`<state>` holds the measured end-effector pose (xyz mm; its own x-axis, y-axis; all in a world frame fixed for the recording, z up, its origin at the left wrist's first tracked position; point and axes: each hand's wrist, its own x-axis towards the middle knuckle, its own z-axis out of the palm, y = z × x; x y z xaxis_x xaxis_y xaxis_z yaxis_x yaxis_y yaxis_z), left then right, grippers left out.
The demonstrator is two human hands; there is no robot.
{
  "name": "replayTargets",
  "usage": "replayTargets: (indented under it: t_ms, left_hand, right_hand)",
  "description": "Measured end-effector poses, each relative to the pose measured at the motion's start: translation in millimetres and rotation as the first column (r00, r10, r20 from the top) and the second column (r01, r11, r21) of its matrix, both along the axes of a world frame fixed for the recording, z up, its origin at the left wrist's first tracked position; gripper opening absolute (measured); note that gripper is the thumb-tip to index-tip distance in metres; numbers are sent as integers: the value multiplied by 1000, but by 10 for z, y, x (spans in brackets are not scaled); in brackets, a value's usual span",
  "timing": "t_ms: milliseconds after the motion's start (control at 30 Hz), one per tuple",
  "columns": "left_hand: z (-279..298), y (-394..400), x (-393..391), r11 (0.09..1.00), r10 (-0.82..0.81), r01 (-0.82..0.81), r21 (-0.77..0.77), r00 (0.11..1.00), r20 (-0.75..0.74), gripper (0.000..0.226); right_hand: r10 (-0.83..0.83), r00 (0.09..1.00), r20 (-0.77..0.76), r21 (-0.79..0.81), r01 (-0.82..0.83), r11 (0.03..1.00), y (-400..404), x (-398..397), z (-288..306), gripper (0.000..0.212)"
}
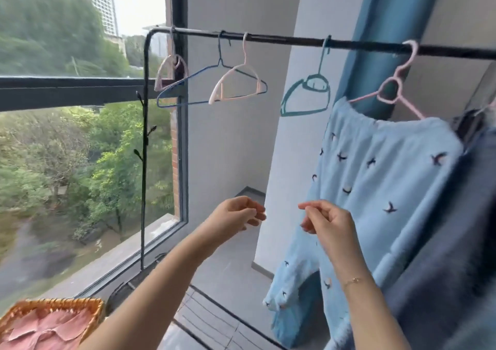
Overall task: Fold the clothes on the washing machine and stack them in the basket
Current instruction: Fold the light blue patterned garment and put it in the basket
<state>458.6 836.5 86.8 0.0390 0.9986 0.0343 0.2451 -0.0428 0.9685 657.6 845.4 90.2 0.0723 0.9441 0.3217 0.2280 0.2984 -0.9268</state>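
Reaching forward at chest height, you held both hands raised in the air with nothing between them. Far below and left of your left hand (236, 214), the woven basket (91, 312) sat at the bottom corner with a folded pink garment (45, 328) lying inside it. Your left hand had its fingers loosely curled, the thumb close to the fingertips, gripping nothing. High above it, a black rail (281, 39) ran across, carrying bare hangers: a pale pink hanger (171, 66), a blue wire hanger (188, 91) and a peach hanger (236, 86). Just right of your left hand, apart from it, your right hand (327, 223) was also loosely curled and empty, a thin bracelet (354, 280) on its wrist. Above that hand hung a teal hanger (306, 94). Behind and right of your right hand, light blue trousers (375, 177) with small dark bird marks draped from a pink hanger (397, 86); the hand was not touching them. Farther right hung a dark grey garment (456, 242).
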Motion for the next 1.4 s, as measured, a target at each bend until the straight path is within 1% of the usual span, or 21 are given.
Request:
replayTargets:
  t_ms: [100,200,333,400,467,533,567,600,667,733,800,833,867,933,967,1000,1100,1167,1233,1300,1400]
  left_hand:
    - [233,309,486,998,13,-14,65,1000,14,26]
    - [503,545,984,992,-7,4,130,1000,20,25]
    - [872,831,1611,968,-55,52,245,998,6,25]
    - [1000,958,1889,956,-66,56,288,997,27,25]
    - [1086,1048,2066,949,-56,38,314,997,49,27]
    - [1174,1147,2232,946,-43,21,324,997,63,26]
    - [1225,1192,2304,944,-38,16,329,997,62,25]
    - [1282,1244,2370,942,-33,12,337,998,58,24]
    - [1423,1340,2489,940,-16,-8,341,997,70,20]
    - [1562,1420,2568,954,-27,-19,299,988,150,18]
    - [1668,1487,2639,967,-47,-15,255,971,234,14]
    - [1704,1530,2680,971,-32,-30,237,967,254,13]
    - [1718,1570,2700,975,-10,-50,217,964,265,12]
    - [1725,1630,2759,981,30,-81,174,959,282,11]
    - [1720,1654,2778,985,36,-82,153,959,282,12]
    - [1707,1669,2779,987,46,-85,140,964,261,14]
    - [1694,1687,2801,983,96,-120,142,982,164,20]
    - [1692,1682,2835,983,98,-118,138,984,146,15]
    - [1683,1671,2868,985,84,-105,138,985,151,18]
    - [1667,1684,2885,984,76,-103,149,981,177,21]
    - [1600,1695,2912,974,87,-131,186,970,227,19]
  right_hand:
    - [-6,998,-65,83,11,997,205,538,293,26]
    - [-55,996,-73,233,71,970,294,1022,586,23]
    - [-117,983,-143,415,167,894,447,1627,847,20]
    - [-187,961,-204,490,265,830,507,1884,923,18]
    - [-267,930,-253,517,363,775,594,2044,939,17]
    - [-323,924,-205,507,382,773,744,2177,931,30]
    - [-329,934,-139,482,354,802,838,2229,919,35]
    - [-299,951,-80,440,303,845,918,2262,910,33]
    - [-143,989,-40,382,147,912,991,2261,907,16]
    - [-81,996,-21,428,82,900,1039,2240,897,10]
    - [-34,999,-9,431,34,902,1088,2251,906,28]
    - [32,999,-29,373,-18,928,1121,2262,948,38]
    - [94,994,-54,282,-75,956,1147,2254,999,40]
    - [235,970,-59,129,-226,965,1222,2270,1077,25]
    - [283,959,-33,94,-279,956,1254,2273,1094,19]
    - [297,955,13,97,-296,950,1279,2267,1089,22]
    - [221,962,159,258,-256,932,1325,2280,998,49]
    - [181,972,147,388,-225,894,1312,2265,902,56]
    - [132,985,113,490,-171,855,1288,2223,808,53]
    - [30,995,96,579,-80,812,1275,2206,739,47]
    - [-230,970,83,737,96,669,1203,2267,686,45]
